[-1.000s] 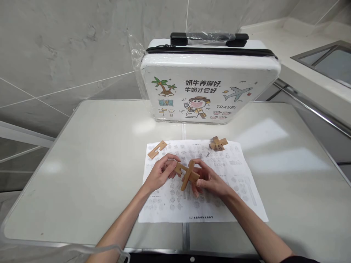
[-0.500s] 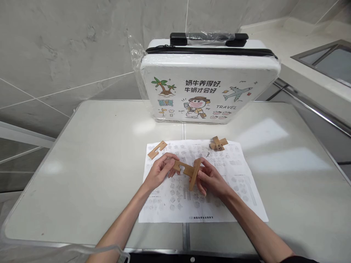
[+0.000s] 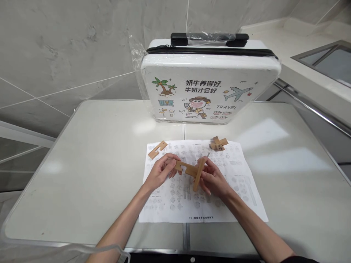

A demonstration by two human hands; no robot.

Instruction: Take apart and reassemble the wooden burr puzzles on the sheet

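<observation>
My left hand [image 3: 162,171] pinches the left end of a notched wooden puzzle piece [image 3: 189,170], which has a curved cutout along its lower edge. My right hand [image 3: 215,179] is closed on a second wooden puzzle piece [image 3: 199,175], held crosswise at the right end of the first. The two pieces meet there; whether they interlock I cannot tell. Another notched wooden piece [image 3: 153,153] lies on the paper beyond my left hand. Past my right hand sits a cross-shaped cluster of joined wooden pieces [image 3: 218,143] with dark marks. Beneath is a printed sheet [image 3: 164,213] with small diagrams.
A white suitcase [image 3: 203,65] in clear plastic stands at the back of the pale folding table [image 3: 82,164]. The table's metal seam [image 3: 186,237] runs under the sheet. At the right is a counter [image 3: 309,54]; a grey tiled wall [image 3: 82,44] is behind.
The crosswise piece in my right hand has shifted slightly right and tilted more upright. The notched piece in my left hand has turned a little. The other pieces lie unmoved.
</observation>
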